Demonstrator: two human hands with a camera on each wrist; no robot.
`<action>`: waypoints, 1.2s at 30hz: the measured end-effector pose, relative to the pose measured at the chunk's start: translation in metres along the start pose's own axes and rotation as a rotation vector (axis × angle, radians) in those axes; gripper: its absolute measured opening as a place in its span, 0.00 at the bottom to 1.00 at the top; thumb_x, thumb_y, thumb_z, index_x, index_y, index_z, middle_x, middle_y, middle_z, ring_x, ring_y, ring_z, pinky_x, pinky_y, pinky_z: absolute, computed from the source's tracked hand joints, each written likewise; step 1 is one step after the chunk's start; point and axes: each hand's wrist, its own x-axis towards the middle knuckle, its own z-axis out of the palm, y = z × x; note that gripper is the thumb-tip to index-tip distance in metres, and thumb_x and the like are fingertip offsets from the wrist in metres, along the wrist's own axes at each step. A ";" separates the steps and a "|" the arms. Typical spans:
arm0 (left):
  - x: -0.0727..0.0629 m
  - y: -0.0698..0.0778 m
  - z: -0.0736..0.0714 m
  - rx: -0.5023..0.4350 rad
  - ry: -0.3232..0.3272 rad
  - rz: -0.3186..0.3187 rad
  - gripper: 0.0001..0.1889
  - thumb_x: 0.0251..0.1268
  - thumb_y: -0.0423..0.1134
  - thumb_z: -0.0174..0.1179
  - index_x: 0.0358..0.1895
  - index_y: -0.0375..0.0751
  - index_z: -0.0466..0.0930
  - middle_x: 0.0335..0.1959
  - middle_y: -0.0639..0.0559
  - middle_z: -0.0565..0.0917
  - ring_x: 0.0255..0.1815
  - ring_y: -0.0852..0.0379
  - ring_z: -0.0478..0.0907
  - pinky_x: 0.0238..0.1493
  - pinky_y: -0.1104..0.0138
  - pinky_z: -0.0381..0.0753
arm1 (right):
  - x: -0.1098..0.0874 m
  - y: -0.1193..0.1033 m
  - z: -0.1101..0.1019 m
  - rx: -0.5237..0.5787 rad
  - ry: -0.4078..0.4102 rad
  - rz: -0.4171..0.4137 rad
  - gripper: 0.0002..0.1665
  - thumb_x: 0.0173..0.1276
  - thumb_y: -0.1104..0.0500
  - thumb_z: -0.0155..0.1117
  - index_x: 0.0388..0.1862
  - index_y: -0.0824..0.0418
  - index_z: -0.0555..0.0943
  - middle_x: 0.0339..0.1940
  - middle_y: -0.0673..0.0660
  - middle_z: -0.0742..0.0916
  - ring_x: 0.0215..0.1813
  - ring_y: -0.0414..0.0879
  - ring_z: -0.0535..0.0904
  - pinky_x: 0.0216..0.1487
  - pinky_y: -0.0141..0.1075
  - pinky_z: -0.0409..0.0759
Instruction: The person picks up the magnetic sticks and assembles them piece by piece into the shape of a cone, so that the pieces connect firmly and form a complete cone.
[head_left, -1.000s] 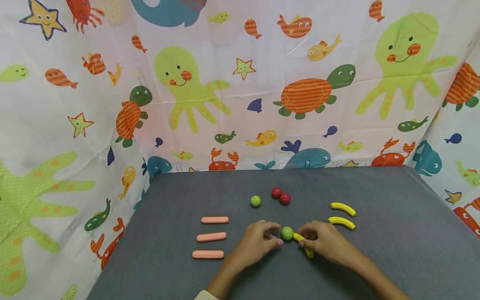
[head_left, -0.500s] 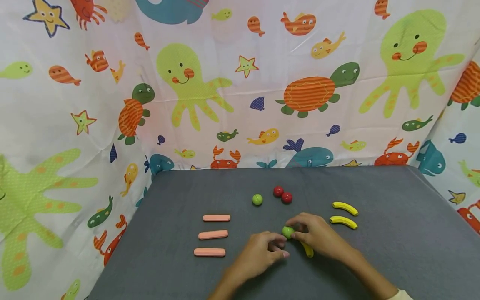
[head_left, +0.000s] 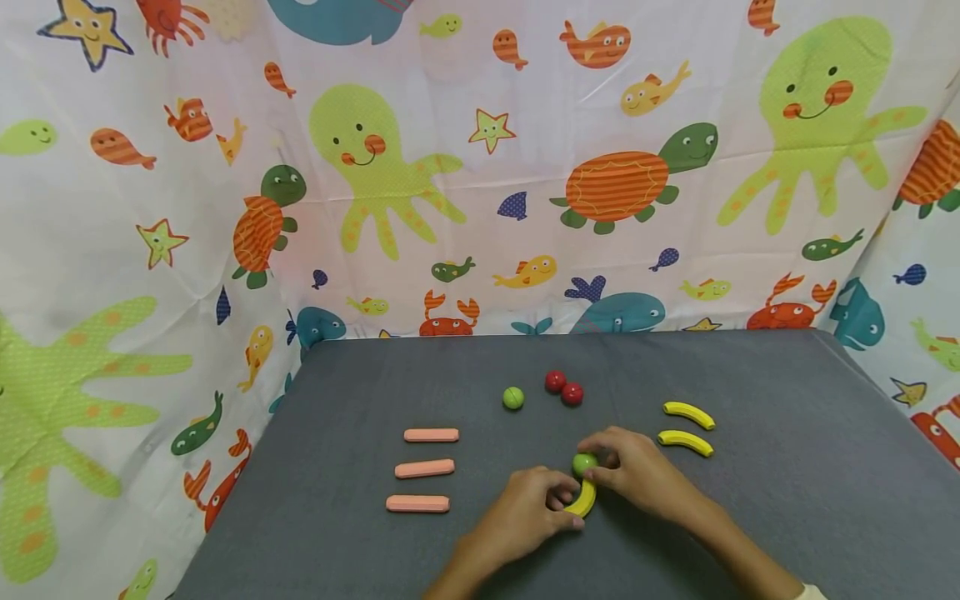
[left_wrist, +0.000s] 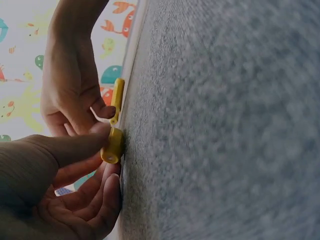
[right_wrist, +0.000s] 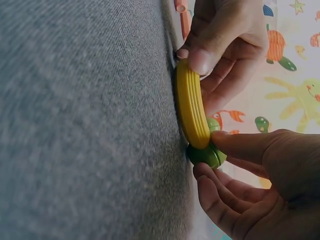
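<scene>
A ridged yellow toy banana [head_left: 583, 500] lies on the dark cloth, its far end against a grooved green ball [head_left: 584, 464]. My left hand [head_left: 525, 510] pinches the near end of this banana between thumb and fingers, as the right wrist view also shows. From the right, my right hand [head_left: 630, 468] holds the green ball, thumb on one side and fingers on the other. In the left wrist view the banana [left_wrist: 113, 147] shows end-on beneath the left thumb, and the ball is hidden there.
Several things lie around on the grey cloth [head_left: 787, 500]: three pink sticks [head_left: 424, 469] at left, another green ball [head_left: 513, 398], two red balls [head_left: 564, 388] behind, and two more toy bananas [head_left: 687, 429] at right. A sea-animal curtain [head_left: 480, 192] stands along the back.
My right hand has gone from the banana to the green ball, which has shifted slightly right. My left hand has taken hold of the banana, whose near end has swung left.
</scene>
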 end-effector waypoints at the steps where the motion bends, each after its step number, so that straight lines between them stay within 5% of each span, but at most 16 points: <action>1: 0.000 0.000 -0.001 0.001 -0.001 0.002 0.17 0.57 0.34 0.80 0.49 0.36 0.90 0.36 0.56 0.85 0.34 0.74 0.77 0.39 0.77 0.80 | -0.001 0.000 0.000 0.002 0.001 0.010 0.14 0.70 0.57 0.76 0.52 0.59 0.88 0.50 0.53 0.89 0.40 0.39 0.85 0.40 0.32 0.83; 15: 0.001 -0.009 -0.010 -0.010 0.063 0.002 0.14 0.62 0.27 0.74 0.51 0.38 0.90 0.42 0.53 0.90 0.42 0.67 0.84 0.45 0.72 0.83 | -0.020 0.007 -0.007 0.052 -0.002 0.090 0.17 0.67 0.56 0.79 0.52 0.58 0.88 0.47 0.50 0.90 0.39 0.37 0.84 0.37 0.33 0.81; 28: 0.016 0.009 0.000 0.050 0.065 -0.022 0.17 0.64 0.41 0.77 0.54 0.43 0.91 0.47 0.57 0.89 0.50 0.64 0.85 0.50 0.69 0.83 | -0.033 0.007 -0.006 0.048 0.020 0.084 0.18 0.65 0.53 0.80 0.51 0.58 0.88 0.39 0.47 0.89 0.36 0.33 0.82 0.34 0.32 0.80; 36: 0.021 0.007 0.009 0.094 0.050 0.010 0.18 0.61 0.44 0.79 0.53 0.45 0.91 0.45 0.60 0.88 0.46 0.70 0.80 0.49 0.72 0.80 | -0.033 0.009 -0.016 0.092 0.034 0.102 0.20 0.67 0.53 0.79 0.54 0.60 0.87 0.43 0.51 0.89 0.41 0.37 0.85 0.42 0.33 0.84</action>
